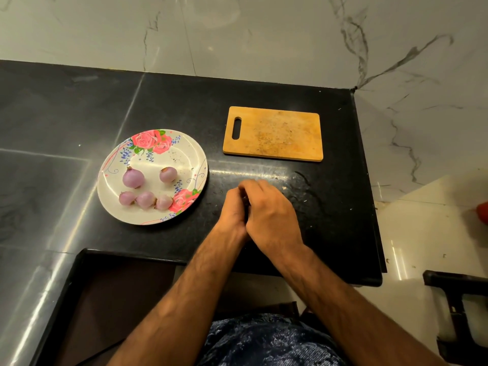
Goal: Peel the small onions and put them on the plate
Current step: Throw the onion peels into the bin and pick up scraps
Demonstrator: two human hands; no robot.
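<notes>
A white plate with pink roses [184, 154] sits on the black counter at the left. On it lie several peeled pale-purple small onions [133, 178]: two in the middle and three in a row near the front rim. To the right of the plate, my left hand [233, 210] and my right hand [269, 207] are pressed together on the counter with their fingers curled inward. Whatever lies between them is hidden by the backs of the hands.
A wooden cutting board [274, 134] with a handle slot lies behind the hands. Small scraps dot the black counter [330, 180] around them. The counter ends at the right over a white floor, and a recess cuts into its front edge at the left.
</notes>
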